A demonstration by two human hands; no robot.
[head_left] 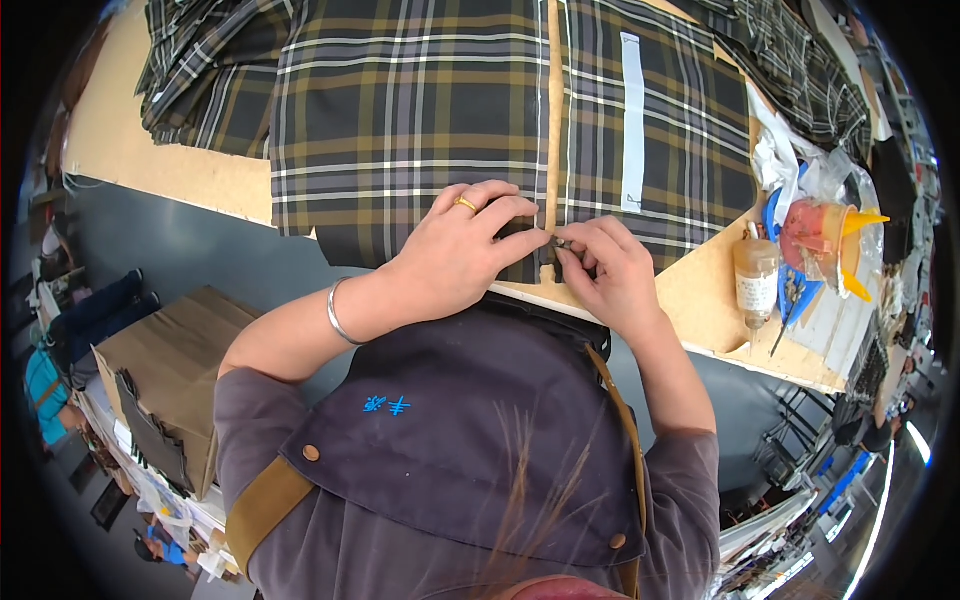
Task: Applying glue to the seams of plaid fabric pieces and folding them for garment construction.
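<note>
Seen from the head camera, your two hands meet at the near edge of the wooden worktable (180,165), over a panel of plaid fabric (410,110) in dark grey, olive and white. Your left hand (455,255), with a gold ring on one finger and a silver bangle (338,312) on the wrist, lies knuckles-up on the cloth, its fingers curled and pressed together, the tips pinching the fabric's lower edge. Your right hand (610,270) sits just beside it, thumb and forefinger closed on a small metal piece (561,242) where a tan strip (553,110) that runs down the middle of the fabric reaches the table's edge; what the piece is cannot be told at this size. A white label strip (632,120) lies on the cloth to the right of the tan strip. Further right on the table stand a small clear bottle (756,275) and an orange-tinted container with a yellow pointed spout (830,240), among crumpled plastic. More plaid pieces (205,75) are piled at the table's far left. A brown cardboard box (165,365) sits on the floor to your left.
</note>
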